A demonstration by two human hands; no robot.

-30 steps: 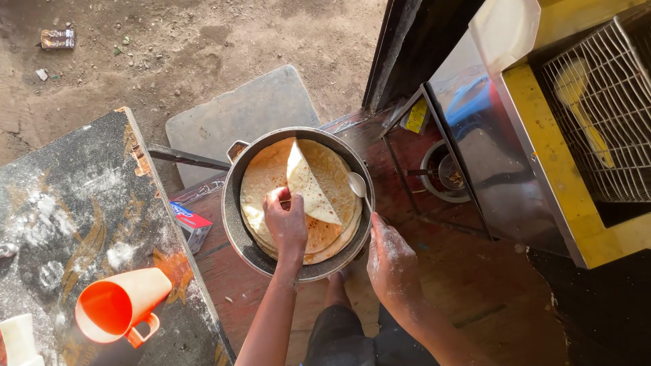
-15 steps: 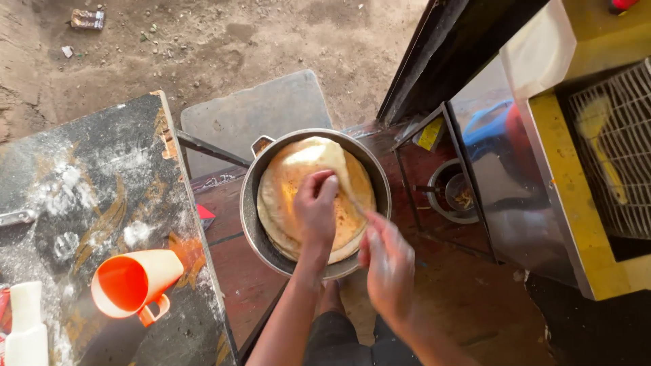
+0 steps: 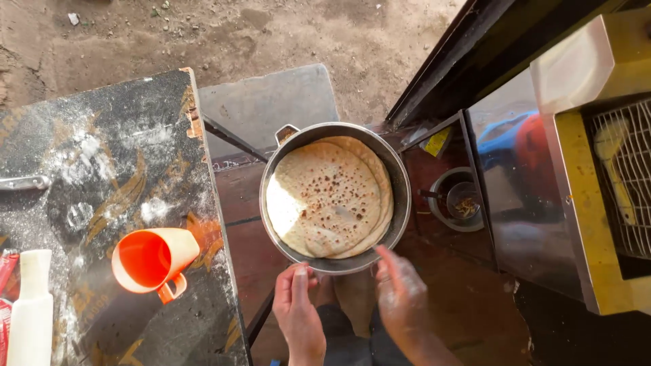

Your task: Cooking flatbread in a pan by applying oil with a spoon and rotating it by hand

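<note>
Now withdrawn from flatbread (image 3: 325, 200), lying flat in metal pan (image 3: 401, 196) just beyond fingertips; left hand (image 3: 298, 313) and floury right hand (image 3: 400, 293) loosely extended, empty. Floured board (image 3: 115, 163) leftward, dirt ground (image 3: 271, 34) beyond.

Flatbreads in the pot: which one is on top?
The round brown-spotted flatbread lying flat and fully in view; the others show only as pale edges along its right side.

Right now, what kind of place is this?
Probably an outdoor, makeshift cooking spot. A metal pot of stacked flatbreads stands over bare dirt ground, beside a flour-dusted board holding an orange jug. Both hands are at the pot's rim.
</note>
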